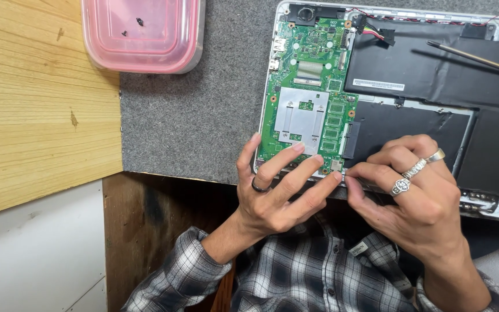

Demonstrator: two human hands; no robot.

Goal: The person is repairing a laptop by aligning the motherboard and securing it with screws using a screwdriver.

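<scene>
Your left hand (pixel 278 190) and right hand (pixel 411 190) pinch together at the green board (pixel 310 98)'s near edge, fingertips hiding whatever tiny part's there.

Green printed circuit board (pixel 310 95): matt laminate, with a dull brushed-metal shield plate (pixel 300 118) at centre. Black battery pack (pixel 434 75): matt film wrap, lightly creased. Grey felt mat (pixel 197 115): rough, fibrous. Pale wooden tabletop (pixel 36 104): smooth, visible grain. Pink translucent plastic tub (pixel 142 34): glossy. Silver finger rings (pixel 414 170): polished metal. Checked flannel shirt (pixel 301 277): soft woven cloth.
</scene>
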